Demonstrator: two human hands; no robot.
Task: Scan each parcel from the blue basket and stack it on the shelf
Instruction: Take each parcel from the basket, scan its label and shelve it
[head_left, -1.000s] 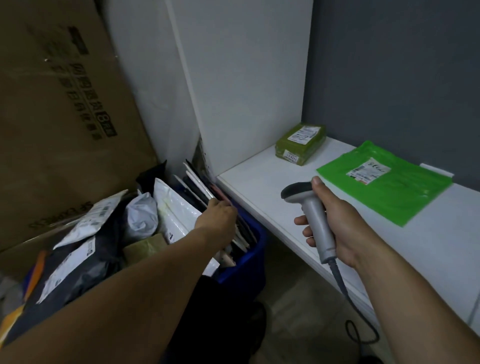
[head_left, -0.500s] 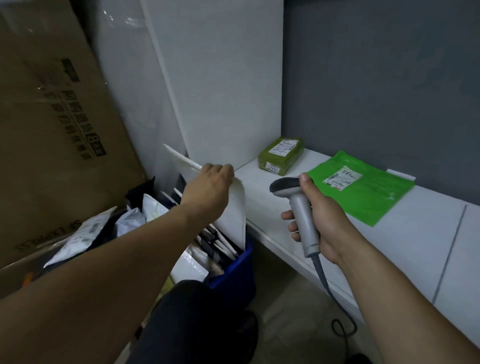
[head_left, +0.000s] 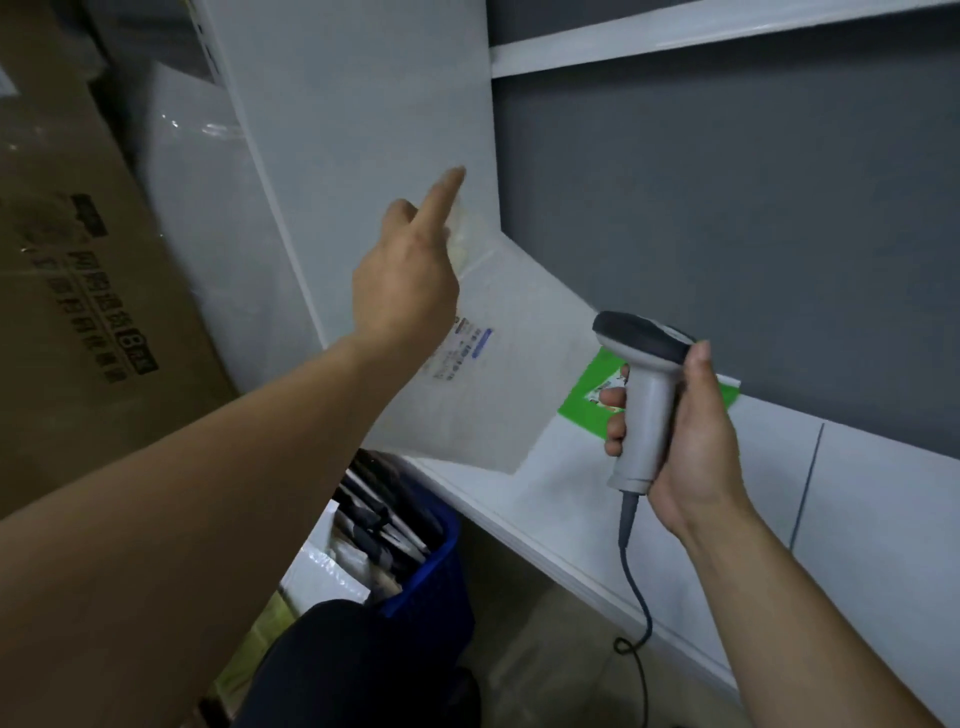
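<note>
Grey wall (head_left: 727, 208) and white shelf (head_left: 883, 493) fill my remote view. The left hand (head_left: 405, 280) holds a flat white parcel (head_left: 498, 395) up over the shelf's front edge, index finger straight, label facing me. The right hand (head_left: 696, 431) is wrapped round the grey scanner (head_left: 647, 395), just beside it. A green parcel (head_left: 584, 397) lies on the shelf behind; the blue basket (head_left: 431, 571) sits below.

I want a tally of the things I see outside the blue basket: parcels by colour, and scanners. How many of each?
White parcel, held up by the left hand: 1
Green parcel, on the shelf, partly hidden: 1
Scanner, in the right hand: 1
Total: 3
</note>
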